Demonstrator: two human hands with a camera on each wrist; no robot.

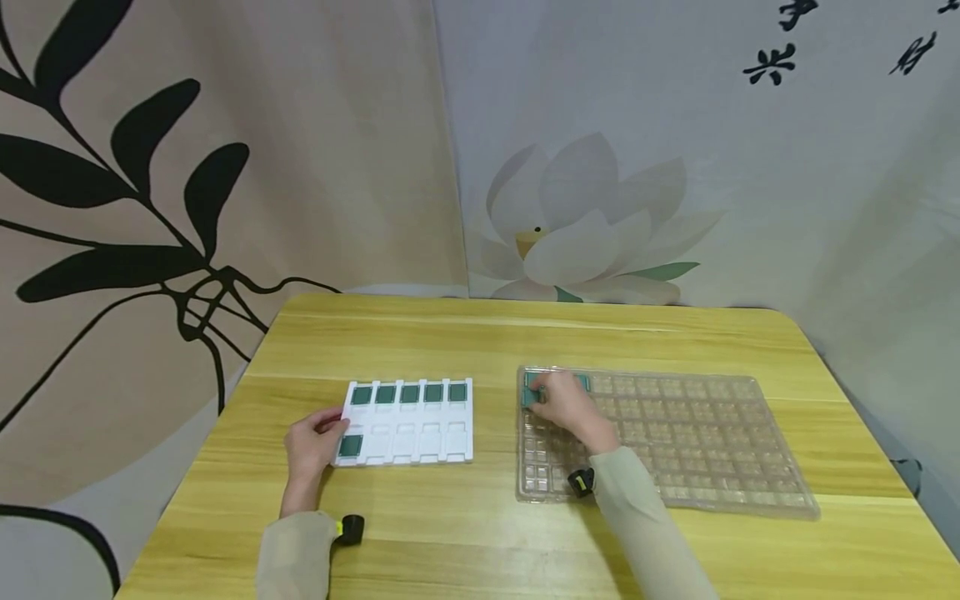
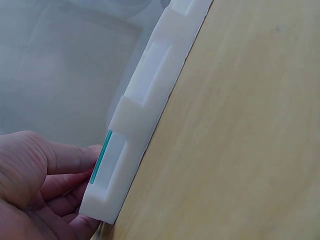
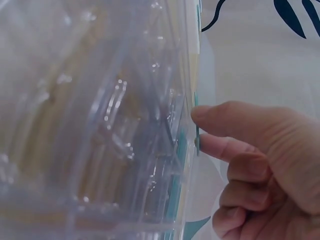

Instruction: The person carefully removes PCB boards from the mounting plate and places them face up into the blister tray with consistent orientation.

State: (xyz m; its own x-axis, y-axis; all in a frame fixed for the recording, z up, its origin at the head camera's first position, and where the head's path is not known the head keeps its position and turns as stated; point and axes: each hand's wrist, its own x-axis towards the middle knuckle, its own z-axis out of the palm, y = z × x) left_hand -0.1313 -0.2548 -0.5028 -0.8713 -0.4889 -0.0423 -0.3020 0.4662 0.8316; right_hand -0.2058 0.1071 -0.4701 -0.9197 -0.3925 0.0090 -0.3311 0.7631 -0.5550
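Note:
A white slotted tray (image 1: 405, 422) lies on the left of the table, with a row of dark green square plates (image 1: 409, 393) along its far side and a single one in the near left slot. My left hand (image 1: 311, 446) grips this tray's left edge between thumb and fingers; the left wrist view shows the thumb beside a thin green plate edge (image 2: 101, 157). At the far left corner of a clear plastic tray (image 1: 697, 433), my right hand (image 1: 566, 404) pinches a thin green plate (image 3: 197, 137) between thumb and index finger. Other green pieces (image 1: 583, 382) sit in that corner.
The clear tray has many small compartments and covers much of the table's right side. A wooden table (image 1: 420, 533) carries both trays, with bare wood between them. Behind the table's far edge hangs a printed curtain (image 1: 360, 150).

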